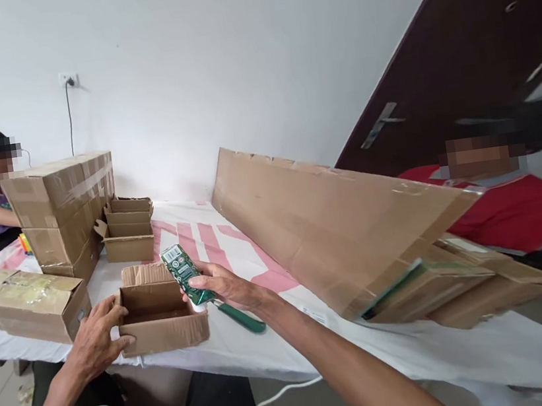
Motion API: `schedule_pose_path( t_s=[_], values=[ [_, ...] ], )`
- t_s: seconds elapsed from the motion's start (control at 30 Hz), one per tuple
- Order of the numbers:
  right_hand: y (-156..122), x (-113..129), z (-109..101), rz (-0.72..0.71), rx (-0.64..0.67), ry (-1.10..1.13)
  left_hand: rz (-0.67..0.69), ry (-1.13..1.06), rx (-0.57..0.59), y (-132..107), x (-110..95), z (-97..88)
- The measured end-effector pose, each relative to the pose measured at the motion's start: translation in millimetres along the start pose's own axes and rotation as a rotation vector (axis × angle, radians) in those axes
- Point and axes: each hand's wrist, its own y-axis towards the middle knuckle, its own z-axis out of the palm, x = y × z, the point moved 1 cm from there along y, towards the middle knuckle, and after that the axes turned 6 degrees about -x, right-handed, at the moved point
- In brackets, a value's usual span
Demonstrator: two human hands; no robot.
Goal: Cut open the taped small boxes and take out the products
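My left hand rests with its fingers against the left side of a small open cardboard box on the white table cover. My right hand is closed on a flat green packet and holds it just above the right edge of that box. A green-handled tool lies on the cover directly under my right wrist.
Several small empty boxes are stacked further back, beside two large taped cartons. Another carton lies at the left. A long cardboard flap leans at the right over a carton holding green packets. Two people sit at far left and right.
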Motion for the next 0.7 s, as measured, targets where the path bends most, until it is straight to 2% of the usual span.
schedule_pose_path(
  t_s=[0.1, 0.17, 0.23, 0.3, 0.37, 0.43, 0.5, 0.6, 0.7],
  values=[
    [-0.4, 1.5, 3.2, -0.012, 0.008, 0.004, 0.049, 0.054, -0.124, 17.8, -19.3, -29.9],
    [0.9, 8.4, 7.5, -0.051, 0.026, -0.078, 0.156, -0.003, -0.197, 33.6, -42.7, -49.4],
    [3.0, 17.5, 12.7, -0.104, 0.050, -0.186, 0.285, -0.103, -0.169, 50.3, -67.9, -63.2],
    [5.1, 25.0, 16.2, -0.149, 0.077, -0.256, 0.344, -0.189, -0.038, 64.6, -87.1, -69.1],
    [6.9, 27.2, 15.3, -0.162, 0.063, -0.268, 0.310, -0.258, 0.089, 73.6, -95.7, -68.4],
    [8.9, 23.0, 11.2, -0.141, -0.009, -0.208, 0.233, -0.332, 0.137, 76.5, -94.9, -63.1],
    [11.5, 14.4, 9.3, -0.150, -0.074, -0.059, 0.157, -0.421, 0.121, 74.6, -90.1, -54.3],
    [17.1, 0.0, 20.3, -0.278, -0.098, 0.202, 0.006, -0.586, 0.049, 67.9, -86.1, -36.0],
    [22.3, -11.2, 43.6, -0.429, -0.145, 0.227, -0.216, -0.767, -0.014, 62.0, -90.6, -17.7]
  ],
)
